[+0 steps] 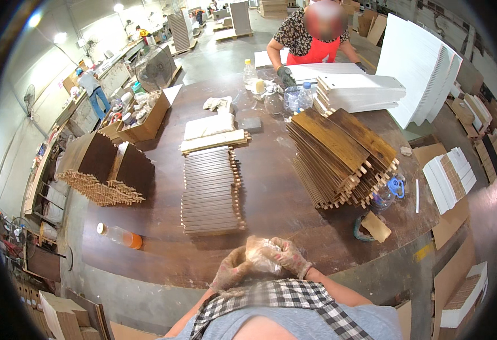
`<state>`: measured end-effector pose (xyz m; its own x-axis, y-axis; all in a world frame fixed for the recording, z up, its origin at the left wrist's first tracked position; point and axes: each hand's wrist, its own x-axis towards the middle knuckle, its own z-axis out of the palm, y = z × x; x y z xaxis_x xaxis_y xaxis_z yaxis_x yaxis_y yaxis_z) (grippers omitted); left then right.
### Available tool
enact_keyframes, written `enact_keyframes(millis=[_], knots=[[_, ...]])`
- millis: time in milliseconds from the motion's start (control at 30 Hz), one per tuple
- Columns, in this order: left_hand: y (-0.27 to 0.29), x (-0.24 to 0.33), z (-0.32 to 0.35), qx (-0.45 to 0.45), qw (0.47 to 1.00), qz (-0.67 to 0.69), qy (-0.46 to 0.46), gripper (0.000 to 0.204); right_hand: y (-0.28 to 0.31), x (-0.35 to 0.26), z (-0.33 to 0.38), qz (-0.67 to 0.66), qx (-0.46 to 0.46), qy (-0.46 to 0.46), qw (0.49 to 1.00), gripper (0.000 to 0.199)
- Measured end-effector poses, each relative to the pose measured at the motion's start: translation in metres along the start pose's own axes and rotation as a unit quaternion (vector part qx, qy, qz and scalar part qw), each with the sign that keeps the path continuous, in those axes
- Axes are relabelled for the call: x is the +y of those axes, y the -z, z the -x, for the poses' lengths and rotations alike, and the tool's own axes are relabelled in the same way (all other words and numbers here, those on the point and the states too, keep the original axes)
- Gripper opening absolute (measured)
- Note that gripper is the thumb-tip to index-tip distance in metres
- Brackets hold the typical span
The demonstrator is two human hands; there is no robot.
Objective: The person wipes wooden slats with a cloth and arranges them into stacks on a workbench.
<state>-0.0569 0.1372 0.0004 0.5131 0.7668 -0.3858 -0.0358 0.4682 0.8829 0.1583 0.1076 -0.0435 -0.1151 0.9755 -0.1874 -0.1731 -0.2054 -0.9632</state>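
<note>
Close to my body, at the table's near edge, both hands grip a crumpled whitish and tan bundle (261,253); whether it is cloth or thin plastic, I cannot tell. My left hand (230,271), in a stained work glove, is closed on its left side. The gloved fingers of my right hand (289,258) pinch its right side. Just beyond lies a row of dark brown wooden slats (211,190) on edge, with pale pegs along its sides. Behind the row are pale boards (214,141) and a folded white cloth (209,126).
Brown boards with pegged ends are stacked at left (92,170) and right (339,153) on the brown table (271,209). A bottle of orange liquid (119,236) lies at left. A co-worker (311,39) stands across the table by white panels (362,92). Nearby are bottles (250,72).
</note>
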Motion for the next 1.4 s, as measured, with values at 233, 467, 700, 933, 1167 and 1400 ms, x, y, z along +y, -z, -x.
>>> enact_keyframes(millis=[233, 467, 700, 933, 1167, 1400], knots=[[0.003, -0.003, -0.002, -0.008, 0.995, 0.094, -0.032, 0.056, -0.023, -0.024, 0.000, -0.047, -0.040, -0.017, 0.998, 0.034], [0.010, -0.005, 0.000, 0.025, 0.998, 0.021, -0.051, 0.053, -0.025, -0.017, -0.001, -0.073, -0.044, -0.072, 0.994, 0.022], [0.003, 0.009, 0.007, 0.036, 0.998, -0.047, 0.005, 0.036, -0.019, -0.017, 0.004, -0.184, -0.099, -0.026, 0.978, 0.018], [0.008, 0.002, 0.015, 0.076, 0.997, -0.004, -0.031, 0.038, -0.029, -0.030, 0.009, -0.132, -0.082, -0.062, 0.986, 0.031], [0.017, 0.002, 0.010, 0.086, 0.996, -0.026, -0.013, 0.046, -0.038, -0.041, 0.013, -0.124, -0.017, -0.027, 0.992, 0.028], [0.026, -0.014, 0.004, -0.008, 0.999, 0.043, 0.021, 0.048, -0.035, -0.022, 0.007, -0.085, -0.020, 0.006, 0.996, 0.042]])
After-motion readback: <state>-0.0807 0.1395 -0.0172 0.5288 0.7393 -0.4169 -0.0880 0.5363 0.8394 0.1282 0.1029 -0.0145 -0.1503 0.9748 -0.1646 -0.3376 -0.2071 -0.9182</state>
